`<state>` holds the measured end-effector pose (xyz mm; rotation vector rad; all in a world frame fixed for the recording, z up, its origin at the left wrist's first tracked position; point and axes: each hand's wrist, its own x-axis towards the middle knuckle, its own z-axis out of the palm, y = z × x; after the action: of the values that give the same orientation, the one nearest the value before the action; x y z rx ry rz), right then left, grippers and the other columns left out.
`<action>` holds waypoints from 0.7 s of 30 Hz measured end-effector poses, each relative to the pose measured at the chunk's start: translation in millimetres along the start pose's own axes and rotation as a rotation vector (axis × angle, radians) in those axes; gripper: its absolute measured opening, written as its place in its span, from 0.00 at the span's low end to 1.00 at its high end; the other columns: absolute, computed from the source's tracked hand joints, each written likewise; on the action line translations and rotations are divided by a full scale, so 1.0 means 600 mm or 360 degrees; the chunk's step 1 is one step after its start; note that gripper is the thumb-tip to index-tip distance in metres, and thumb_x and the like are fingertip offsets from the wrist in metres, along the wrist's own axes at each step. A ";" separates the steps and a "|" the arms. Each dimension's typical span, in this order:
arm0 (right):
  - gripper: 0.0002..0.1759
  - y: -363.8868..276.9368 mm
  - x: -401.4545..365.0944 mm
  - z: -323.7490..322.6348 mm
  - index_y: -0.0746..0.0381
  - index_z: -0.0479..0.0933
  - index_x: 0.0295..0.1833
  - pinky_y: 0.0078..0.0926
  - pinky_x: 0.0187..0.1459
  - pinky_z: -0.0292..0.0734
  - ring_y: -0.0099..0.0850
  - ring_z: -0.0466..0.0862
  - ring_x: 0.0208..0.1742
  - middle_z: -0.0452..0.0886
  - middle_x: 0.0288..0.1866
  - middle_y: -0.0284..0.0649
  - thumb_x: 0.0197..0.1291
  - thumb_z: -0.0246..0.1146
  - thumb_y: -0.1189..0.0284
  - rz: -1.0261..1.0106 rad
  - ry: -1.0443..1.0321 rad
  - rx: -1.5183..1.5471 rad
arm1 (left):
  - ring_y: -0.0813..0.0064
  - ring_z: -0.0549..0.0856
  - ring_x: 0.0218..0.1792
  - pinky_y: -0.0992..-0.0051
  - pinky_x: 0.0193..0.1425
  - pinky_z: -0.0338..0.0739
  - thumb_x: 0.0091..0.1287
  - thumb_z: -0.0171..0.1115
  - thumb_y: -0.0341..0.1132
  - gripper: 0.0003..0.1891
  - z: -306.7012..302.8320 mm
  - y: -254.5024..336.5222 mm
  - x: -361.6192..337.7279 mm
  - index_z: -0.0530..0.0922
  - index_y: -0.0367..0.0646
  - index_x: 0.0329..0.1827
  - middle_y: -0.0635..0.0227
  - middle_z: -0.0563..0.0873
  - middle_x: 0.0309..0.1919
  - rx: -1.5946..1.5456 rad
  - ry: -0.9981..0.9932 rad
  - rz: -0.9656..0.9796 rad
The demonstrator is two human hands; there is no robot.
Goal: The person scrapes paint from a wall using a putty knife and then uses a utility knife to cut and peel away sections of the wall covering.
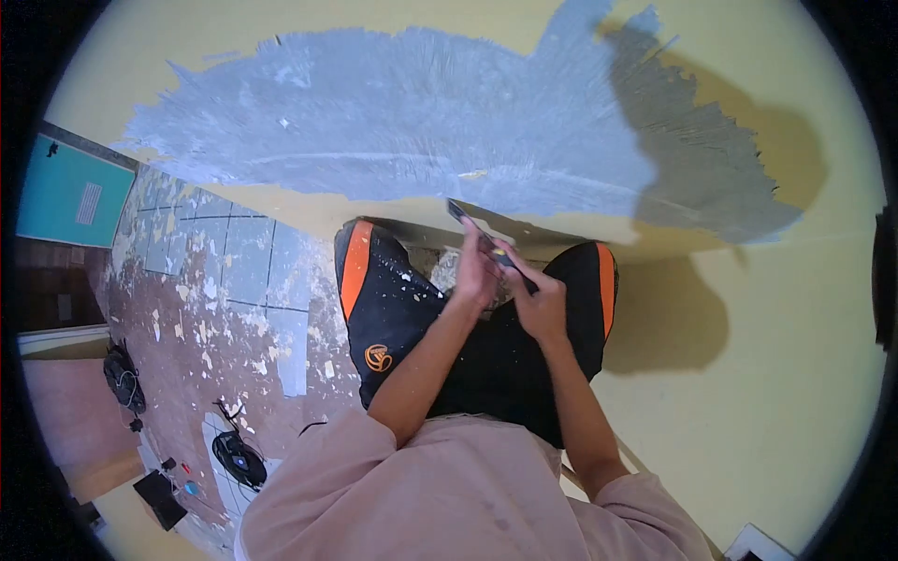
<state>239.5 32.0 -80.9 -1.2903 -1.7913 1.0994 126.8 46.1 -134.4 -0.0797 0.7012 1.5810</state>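
Observation:
A slim dark utility knife (456, 209) with a small yellow part points up and left, close in front of the wall. My left hand (477, 273) is closed around its middle, near the front end. My right hand (541, 304) grips the rear of the handle, just below and right of the left. Both hands are over my lap, between my knees in black trousers (491, 374) with orange stripes. Beyond the knife tip is a large grey patch (412, 112) of bare wall with ragged edges, ringed by yellow paint (748, 318).
Paint flakes litter the floor (215, 327) on the left. A black cable coil or bag (238, 460) lies there, with another dark bag (123, 377) farther left. At the upper left is a teal panel (75, 192). My shadow falls on the right of the wall.

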 end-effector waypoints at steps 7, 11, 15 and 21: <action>0.16 0.025 -0.012 0.044 0.59 0.78 0.54 0.25 0.51 0.74 0.35 0.82 0.52 0.81 0.48 0.50 0.60 0.61 0.69 -0.0058 0.0129 -0.0033 | 0.75 0.78 0.30 0.71 0.37 0.76 0.68 0.45 0.61 0.25 -0.040 0.015 0.010 0.72 0.46 0.43 0.69 0.76 0.28 -0.0046 -0.0024 0.0023; 0.16 0.024 -0.021 -0.003 0.57 0.78 0.54 0.26 0.47 0.76 0.36 0.82 0.50 0.81 0.46 0.51 0.60 0.61 0.69 0.0077 0.0119 0.0065 | 0.73 0.78 0.31 0.70 0.38 0.76 0.67 0.45 0.62 0.26 0.009 -0.035 -0.002 0.71 0.45 0.44 0.69 0.76 0.27 0.0111 0.0092 -0.0180; 0.16 0.012 0.000 0.042 0.59 0.77 0.55 0.24 0.52 0.73 0.27 0.81 0.52 0.81 0.50 0.50 0.62 0.60 0.70 0.0039 0.0089 -0.0167 | 0.73 0.77 0.30 0.72 0.42 0.75 0.68 0.42 0.63 0.28 -0.009 0.015 0.008 0.71 0.44 0.41 0.69 0.75 0.25 0.0099 -0.0010 0.0199; 0.16 0.032 -0.013 0.004 0.57 0.78 0.55 0.26 0.47 0.76 0.38 0.82 0.50 0.82 0.45 0.51 0.61 0.60 0.69 -0.0038 0.0119 -0.0041 | 0.71 0.80 0.29 0.70 0.37 0.76 0.66 0.48 0.62 0.26 -0.010 -0.024 0.006 0.71 0.44 0.37 0.65 0.79 0.26 0.0036 0.0088 -0.0099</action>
<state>247.4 27.3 -99.8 -1.3051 -1.7666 1.0051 137.1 45.9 -146.4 -0.1277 0.7530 1.5157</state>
